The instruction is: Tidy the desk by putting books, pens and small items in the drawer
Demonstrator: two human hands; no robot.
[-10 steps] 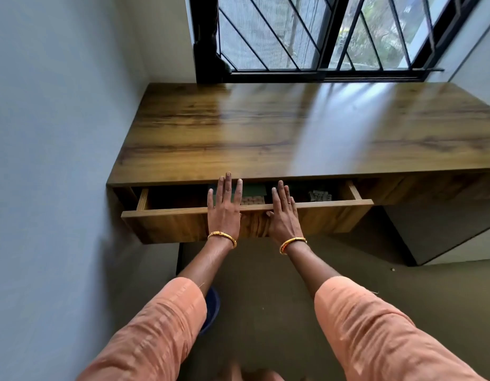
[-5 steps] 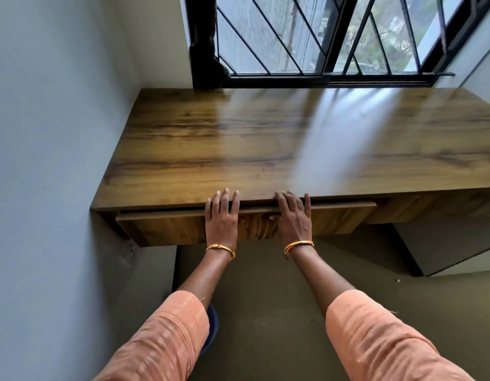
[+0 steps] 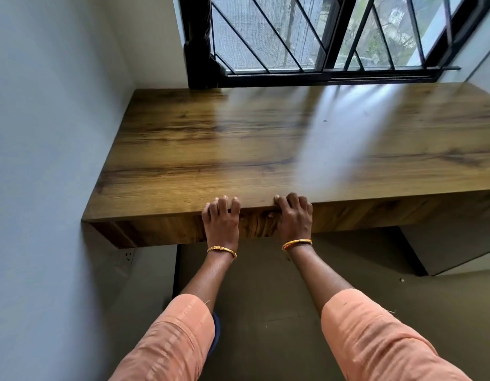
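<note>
The wooden desk (image 3: 266, 149) runs under the window, its top bare. Its drawer (image 3: 161, 229) is pushed fully in, front flush with the desk's edge, so whatever lies inside is hidden. My left hand (image 3: 221, 220) presses flat against the drawer front, fingertips curled at the desk's top edge. My right hand (image 3: 294, 215) rests beside it in the same way, a hand's width to the right. Neither hand holds an object.
A grey wall (image 3: 46, 160) closes the left side. A barred window (image 3: 321, 34) stands behind the desk. A wall socket (image 3: 129, 257) sits below the desk's left end. A white cabinet (image 3: 458, 248) stands under the desk at right. Grey floor (image 3: 266, 292) lies below.
Both hands pushed the open drawer inward until it shut flush under the desk top. The items seen inside it a second ago are now out of sight.
</note>
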